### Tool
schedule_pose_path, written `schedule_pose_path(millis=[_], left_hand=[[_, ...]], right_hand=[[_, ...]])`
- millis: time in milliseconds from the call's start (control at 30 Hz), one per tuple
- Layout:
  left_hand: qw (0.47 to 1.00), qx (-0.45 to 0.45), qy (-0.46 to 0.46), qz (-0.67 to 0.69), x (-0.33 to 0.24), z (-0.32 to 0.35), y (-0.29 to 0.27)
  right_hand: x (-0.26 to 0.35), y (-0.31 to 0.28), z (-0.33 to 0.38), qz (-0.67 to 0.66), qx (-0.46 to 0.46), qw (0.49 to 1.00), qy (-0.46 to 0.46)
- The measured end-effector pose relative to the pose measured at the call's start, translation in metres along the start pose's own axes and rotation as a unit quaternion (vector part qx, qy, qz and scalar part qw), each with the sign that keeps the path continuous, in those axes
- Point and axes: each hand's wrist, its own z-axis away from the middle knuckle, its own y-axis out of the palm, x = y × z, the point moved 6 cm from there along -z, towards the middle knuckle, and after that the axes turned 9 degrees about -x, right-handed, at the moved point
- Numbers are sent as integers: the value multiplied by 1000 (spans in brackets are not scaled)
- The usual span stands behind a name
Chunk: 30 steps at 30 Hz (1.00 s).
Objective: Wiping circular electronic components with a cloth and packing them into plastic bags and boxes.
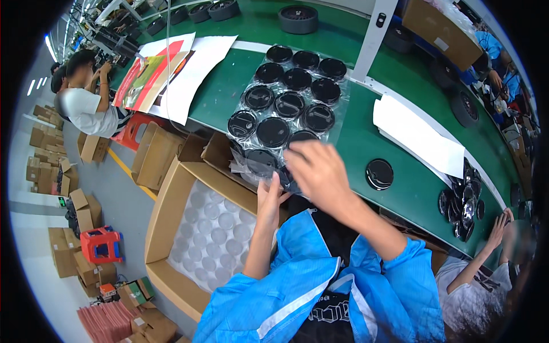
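Several glossy black round lids (273,132) lie in rows in a clear plastic bag (337,123) on the green table, reaching over its near edge. My left hand (269,200) is closed on the bag's near edge, thumb up, beside the lowest lids. Over the near right corner of the rows is my right hand (320,171), its fingers bent and pressed together. It partly covers a lid, and whatever lies between its fingertips is hidden. One loose black lid (379,174) rests on the table to the right of my right hand.
Below left stands an open carton (157,228) with rows of translucent round pieces. A pile of black lids (463,200) and white sheets (420,137) lie to the right. Printed sheets (171,74) lie left. A metal post (374,40) rises behind. Co-workers sit at both sides.
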Motion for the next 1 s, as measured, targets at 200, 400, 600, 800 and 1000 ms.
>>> schedule_pose_path(millis=[200, 400, 600, 800, 1000], left_hand=[[999, 14, 13, -29, 6, -11, -22], [994, 3, 50, -97, -4, 4, -14], [992, 17, 59, -110, -8, 8, -18], [989, 0, 90, -119, -12, 12, -13], [987, 18, 94, -127, -15, 17, -11]], right_hand=[[20, 8, 39, 76, 53, 993, 73], [9, 34, 61, 77, 111, 986, 98], [24, 41, 58, 94, 47, 984, 147], [20, 49, 53, 96, 116, 975, 162], [36, 45, 23, 102, 16, 989, 105]])
